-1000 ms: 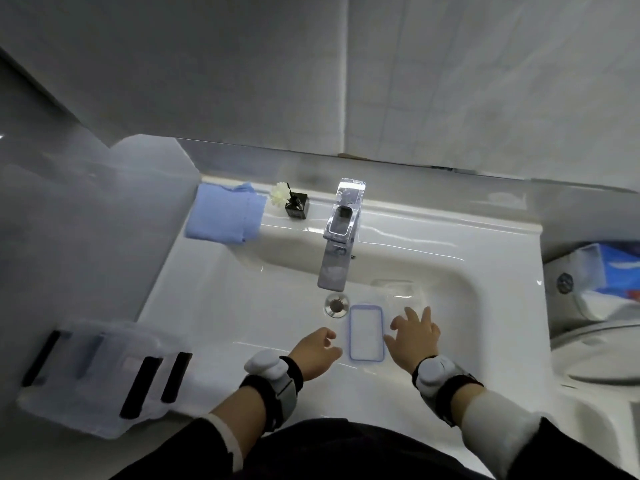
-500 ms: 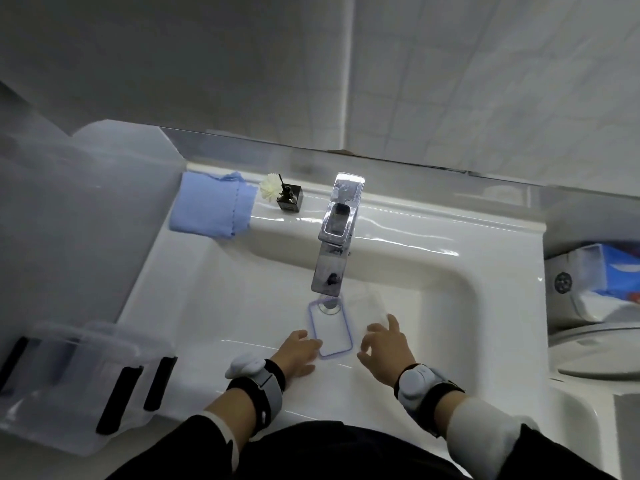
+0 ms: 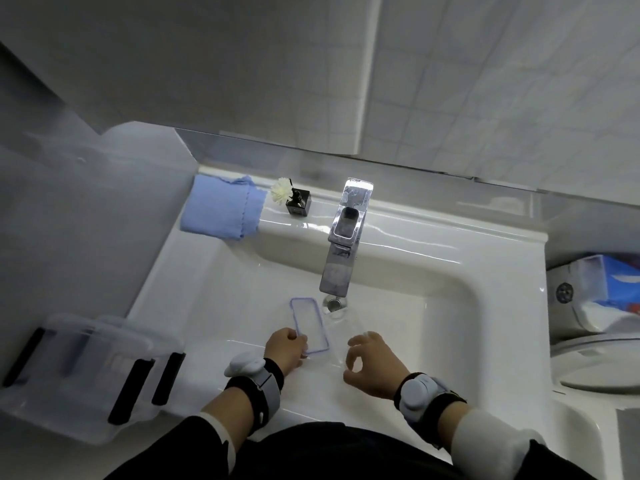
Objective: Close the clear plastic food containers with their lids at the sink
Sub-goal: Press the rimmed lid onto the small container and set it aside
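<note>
A clear rectangular lid with a purple rim [image 3: 309,325] lies tilted in the white sink basin [image 3: 450,323], just left of the drain. My left hand [image 3: 284,351] grips the lid's near corner. Right beside the lid stands a clear plastic container [image 3: 337,336], faint and hard to make out against the white basin. My right hand [image 3: 370,364] has thumb and fingers curled around the container's near right side. Lid and container are side by side, the lid off the container.
A chrome faucet [image 3: 343,244] overhangs the drain [image 3: 334,303]. On the back ledge lie a folded blue cloth [image 3: 221,207] and a small black bottle with a white flower [image 3: 298,202]. A large clear box with black latches [image 3: 86,375] sits at the left. A toilet [image 3: 606,362] is at the right.
The lid has moved left across the basin and tilted, now in my left hand. My right hand went from flat and spread to curled around the clear container.
</note>
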The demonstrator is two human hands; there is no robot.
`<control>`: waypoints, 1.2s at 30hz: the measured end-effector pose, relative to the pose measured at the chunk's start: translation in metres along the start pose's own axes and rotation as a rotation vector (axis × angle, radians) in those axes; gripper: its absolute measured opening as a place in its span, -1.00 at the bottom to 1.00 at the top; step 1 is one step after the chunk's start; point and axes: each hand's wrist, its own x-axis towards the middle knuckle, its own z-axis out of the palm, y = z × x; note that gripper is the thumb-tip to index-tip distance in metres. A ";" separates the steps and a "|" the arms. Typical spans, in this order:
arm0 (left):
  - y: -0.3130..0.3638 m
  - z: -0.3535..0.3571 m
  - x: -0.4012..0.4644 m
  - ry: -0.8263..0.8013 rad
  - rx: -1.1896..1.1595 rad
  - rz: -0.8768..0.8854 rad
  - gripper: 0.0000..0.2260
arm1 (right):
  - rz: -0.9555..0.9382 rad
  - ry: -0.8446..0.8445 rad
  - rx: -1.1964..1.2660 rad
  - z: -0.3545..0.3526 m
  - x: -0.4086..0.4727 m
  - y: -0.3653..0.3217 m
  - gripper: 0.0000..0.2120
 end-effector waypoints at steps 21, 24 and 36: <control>-0.007 -0.078 -0.072 0.220 -0.144 0.425 -0.81 | -0.111 -0.215 0.395 -0.065 -0.024 -0.084 -0.61; -0.010 -0.088 -0.084 0.192 -0.130 0.472 -0.83 | -0.194 -0.246 0.440 -0.067 -0.019 -0.100 -0.68; -0.027 -0.112 -0.111 0.030 -0.331 0.528 -0.83 | 0.082 0.101 0.912 -0.038 -0.001 -0.125 -0.41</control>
